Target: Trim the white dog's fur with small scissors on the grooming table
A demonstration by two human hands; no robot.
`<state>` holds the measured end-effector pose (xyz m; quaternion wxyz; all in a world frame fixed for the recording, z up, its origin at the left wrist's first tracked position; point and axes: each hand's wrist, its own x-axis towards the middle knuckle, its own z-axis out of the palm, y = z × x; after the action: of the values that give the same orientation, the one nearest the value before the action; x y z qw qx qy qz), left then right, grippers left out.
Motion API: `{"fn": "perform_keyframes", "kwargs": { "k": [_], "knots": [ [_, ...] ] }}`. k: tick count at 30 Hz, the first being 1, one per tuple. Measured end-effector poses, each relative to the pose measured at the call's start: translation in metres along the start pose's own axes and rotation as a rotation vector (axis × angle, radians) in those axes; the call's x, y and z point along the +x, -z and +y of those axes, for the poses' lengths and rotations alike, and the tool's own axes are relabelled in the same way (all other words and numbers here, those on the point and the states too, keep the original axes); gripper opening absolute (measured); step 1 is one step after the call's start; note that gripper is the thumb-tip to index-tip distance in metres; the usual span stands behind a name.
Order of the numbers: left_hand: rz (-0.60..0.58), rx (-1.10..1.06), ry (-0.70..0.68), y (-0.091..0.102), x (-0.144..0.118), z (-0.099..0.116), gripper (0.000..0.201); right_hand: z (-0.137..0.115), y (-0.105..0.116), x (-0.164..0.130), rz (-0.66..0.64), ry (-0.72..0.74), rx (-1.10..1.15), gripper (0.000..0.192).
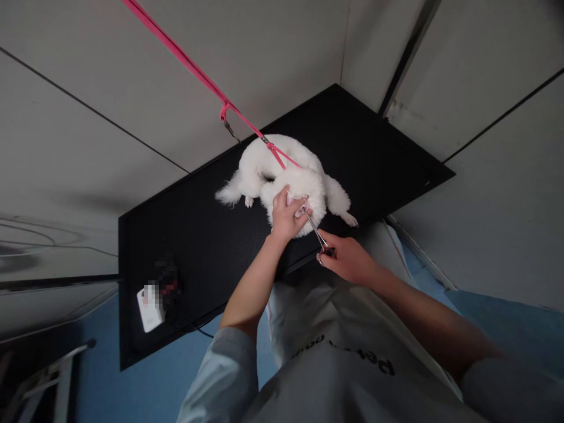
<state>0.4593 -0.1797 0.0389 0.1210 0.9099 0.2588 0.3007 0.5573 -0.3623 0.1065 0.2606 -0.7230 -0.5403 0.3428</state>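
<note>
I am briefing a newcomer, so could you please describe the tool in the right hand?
On the black table lies a white dog. At its near side, between both hands, a thin metal scissor-like tool slants from the right hand into the fur; it is the only shiny metal piece there.

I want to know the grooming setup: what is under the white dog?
The dog lies on a black table. The left hand holds its fur while the right hand works scissors. The table surface directly beneath the dog's body is covered.
</note>
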Motion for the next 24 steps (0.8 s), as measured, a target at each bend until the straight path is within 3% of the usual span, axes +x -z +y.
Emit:
{"fn": "perform_keyframes", "kwargs": {
  "k": [4, 8, 18, 24],
  "knots": [
    [0.016, -0.013, 0.058, -0.002, 0.0, 0.011, 0.037, 0.001, -0.012, -0.005, 0.082, -0.057, 0.163, 0.046],
    [0.07, -0.021, 0.099, -0.008, -0.001, 0.022, 0.038, 0.001, -0.017, -0.003, 0.185, -0.18, 0.189, 0.052],
    [0.139, 0.025, 0.136, -0.015, 0.005, 0.029, 0.033, -0.002, -0.017, 0.004, 0.146, -0.066, 0.332, 0.031],
    [0.134, 0.011, 0.124, -0.015, 0.01, 0.034, 0.033, 0.0, -0.021, 0.001, 0.21, -0.119, 0.382, 0.043]
  ]
}}
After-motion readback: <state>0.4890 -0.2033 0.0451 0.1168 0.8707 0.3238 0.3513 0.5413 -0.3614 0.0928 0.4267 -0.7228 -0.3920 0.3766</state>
